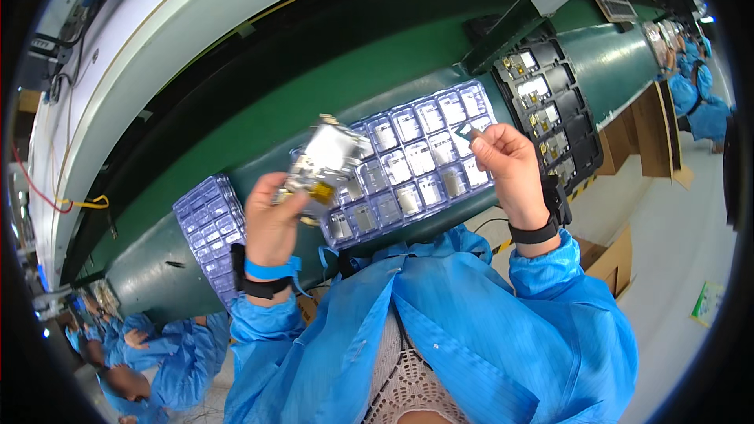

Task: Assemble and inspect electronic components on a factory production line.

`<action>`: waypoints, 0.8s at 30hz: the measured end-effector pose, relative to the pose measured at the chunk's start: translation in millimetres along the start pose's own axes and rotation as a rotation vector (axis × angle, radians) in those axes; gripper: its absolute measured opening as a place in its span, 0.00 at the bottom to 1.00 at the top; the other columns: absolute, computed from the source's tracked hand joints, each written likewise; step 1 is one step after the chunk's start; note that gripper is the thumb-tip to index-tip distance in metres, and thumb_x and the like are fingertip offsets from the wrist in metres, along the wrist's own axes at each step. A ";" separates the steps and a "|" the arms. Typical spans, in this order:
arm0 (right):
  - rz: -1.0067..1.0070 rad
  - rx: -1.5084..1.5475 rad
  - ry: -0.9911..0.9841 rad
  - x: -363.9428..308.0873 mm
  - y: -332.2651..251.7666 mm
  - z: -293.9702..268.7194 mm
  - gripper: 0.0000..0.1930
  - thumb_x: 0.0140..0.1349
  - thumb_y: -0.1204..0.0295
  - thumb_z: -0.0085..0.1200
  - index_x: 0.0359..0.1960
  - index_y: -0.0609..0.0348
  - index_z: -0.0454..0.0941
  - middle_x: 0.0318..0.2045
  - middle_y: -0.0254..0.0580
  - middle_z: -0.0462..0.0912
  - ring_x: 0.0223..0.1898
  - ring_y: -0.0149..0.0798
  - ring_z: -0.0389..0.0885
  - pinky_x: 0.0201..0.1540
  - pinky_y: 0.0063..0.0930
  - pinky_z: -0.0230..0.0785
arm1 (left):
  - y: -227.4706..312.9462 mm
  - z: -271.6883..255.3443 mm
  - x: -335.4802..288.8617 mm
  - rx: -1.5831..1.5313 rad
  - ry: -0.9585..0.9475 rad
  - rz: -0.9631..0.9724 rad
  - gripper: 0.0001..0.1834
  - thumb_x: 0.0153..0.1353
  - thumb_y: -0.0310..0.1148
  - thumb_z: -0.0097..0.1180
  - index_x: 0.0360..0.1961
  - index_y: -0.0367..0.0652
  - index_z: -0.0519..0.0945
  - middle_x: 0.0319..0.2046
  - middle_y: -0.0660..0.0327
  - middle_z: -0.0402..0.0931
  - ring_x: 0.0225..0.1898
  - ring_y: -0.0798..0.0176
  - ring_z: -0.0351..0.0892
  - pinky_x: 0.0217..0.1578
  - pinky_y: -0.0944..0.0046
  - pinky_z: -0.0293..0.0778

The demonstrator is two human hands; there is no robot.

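Observation:
My left hand [273, 208] grips a circuit board [323, 155] by its lower edge, fingers closed on it. The board carries silvery metal parts and a patch of yellow tape; it is held tilted above the tray and is slightly blurred. My right hand [506, 155] pinches a small dark piece [469, 132] between thumb and fingertips; its exact kind is too small to make out. Beneath both hands lies a clear bluish plastic tray [377, 216], its pockets holding flat silvery pieces.
At the right stands a black tray [580, 102] with several circuit boards in its pockets. Another bluish plastic tray [210, 224] lies left on the green bench [149, 255]. A metal post [542, 4] rises beyond. Cardboard boxes [652, 129] stand right; people in blue [169, 353] sit at left.

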State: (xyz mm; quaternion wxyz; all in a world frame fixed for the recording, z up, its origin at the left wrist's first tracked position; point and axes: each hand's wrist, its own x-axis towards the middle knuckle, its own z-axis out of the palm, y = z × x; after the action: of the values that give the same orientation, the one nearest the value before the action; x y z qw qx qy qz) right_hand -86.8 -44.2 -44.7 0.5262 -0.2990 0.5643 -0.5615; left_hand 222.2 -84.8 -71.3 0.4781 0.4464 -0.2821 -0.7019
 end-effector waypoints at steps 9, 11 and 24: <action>0.233 0.036 -0.336 -7.6 -22.6 -29.4 0.04 0.52 0.76 0.56 0.28 0.62 0.75 0.29 0.35 0.78 0.31 0.25 0.74 0.36 0.17 0.67 | -37.3 116.9 -30.5 0.192 -0.113 -0.095 0.19 0.47 0.15 0.56 0.42 0.36 0.70 0.32 0.60 0.75 0.33 0.71 0.74 0.34 0.73 0.71; 0.220 0.061 -0.258 -5.8 -23.4 -42.7 0.04 0.53 0.76 0.56 0.28 0.63 0.74 0.27 0.33 0.78 0.29 0.24 0.74 0.34 0.17 0.67 | -40.8 138.8 -35.6 -0.024 -0.107 -0.111 0.27 0.49 0.16 0.54 0.52 0.37 0.63 0.35 0.58 0.75 0.35 0.70 0.74 0.35 0.72 0.71; 0.016 -0.224 -0.284 -4.1 -66.1 -83.3 0.07 0.53 0.76 0.56 0.34 0.63 0.74 0.22 0.31 0.77 0.21 0.18 0.69 0.22 0.11 0.63 | -63.8 210.7 -44.6 0.098 -0.144 0.039 0.26 0.53 0.15 0.48 0.54 0.36 0.60 0.41 0.54 0.73 0.43 0.67 0.73 0.43 0.70 0.70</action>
State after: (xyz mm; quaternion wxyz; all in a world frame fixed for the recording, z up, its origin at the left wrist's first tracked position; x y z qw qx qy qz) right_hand -179.9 -26.4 3.7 0.5684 -0.4275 0.5458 -0.4431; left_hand 13.0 -25.7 -14.7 0.4478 0.4121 -0.3581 -0.7081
